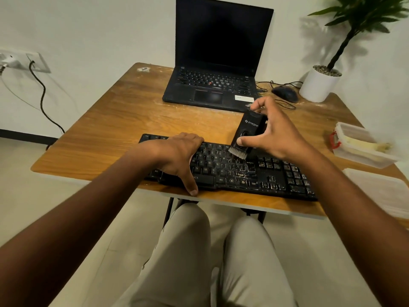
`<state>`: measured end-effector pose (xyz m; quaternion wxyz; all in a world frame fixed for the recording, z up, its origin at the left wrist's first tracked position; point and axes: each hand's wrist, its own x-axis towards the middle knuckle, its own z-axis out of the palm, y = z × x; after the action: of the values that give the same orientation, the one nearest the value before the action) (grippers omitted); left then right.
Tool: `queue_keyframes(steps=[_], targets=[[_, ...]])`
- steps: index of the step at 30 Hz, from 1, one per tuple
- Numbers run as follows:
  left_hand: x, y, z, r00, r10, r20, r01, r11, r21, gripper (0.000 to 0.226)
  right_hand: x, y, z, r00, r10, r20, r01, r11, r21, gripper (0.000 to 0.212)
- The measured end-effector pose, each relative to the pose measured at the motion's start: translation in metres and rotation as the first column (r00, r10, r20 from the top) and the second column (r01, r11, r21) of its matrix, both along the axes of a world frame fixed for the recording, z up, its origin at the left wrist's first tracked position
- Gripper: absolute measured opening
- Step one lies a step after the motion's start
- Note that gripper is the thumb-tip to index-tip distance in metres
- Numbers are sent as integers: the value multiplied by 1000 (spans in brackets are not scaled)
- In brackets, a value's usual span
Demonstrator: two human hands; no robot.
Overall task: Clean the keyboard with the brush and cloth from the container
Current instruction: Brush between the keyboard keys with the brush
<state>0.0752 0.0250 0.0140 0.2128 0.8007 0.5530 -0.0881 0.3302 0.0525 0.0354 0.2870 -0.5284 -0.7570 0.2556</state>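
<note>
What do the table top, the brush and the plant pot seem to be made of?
Table top: probably wood-look laminate, semi-gloss; printed-looking grain, scuffed pale patches, a light edge band.
Brush: black matte plastic body with a printed logo; pale bristles, likely synthetic, though that is unclear.
Plant pot: smooth white, ceramic or plastic; I cannot tell which.

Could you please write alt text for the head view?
A right hand holds a black brush, bristles on a dusty keyboard, while the left hand steadies it. Behind on the table are a laptop, mouse, plant and container.
</note>
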Motion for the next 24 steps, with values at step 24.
queue_keyframes(steps=[24], targets=[[-1, -1, 0, 1000, -3, -3, 3, 1000, -9, 142, -27, -17, -42, 985, 57, -162, -37, 992, 123, 82]])
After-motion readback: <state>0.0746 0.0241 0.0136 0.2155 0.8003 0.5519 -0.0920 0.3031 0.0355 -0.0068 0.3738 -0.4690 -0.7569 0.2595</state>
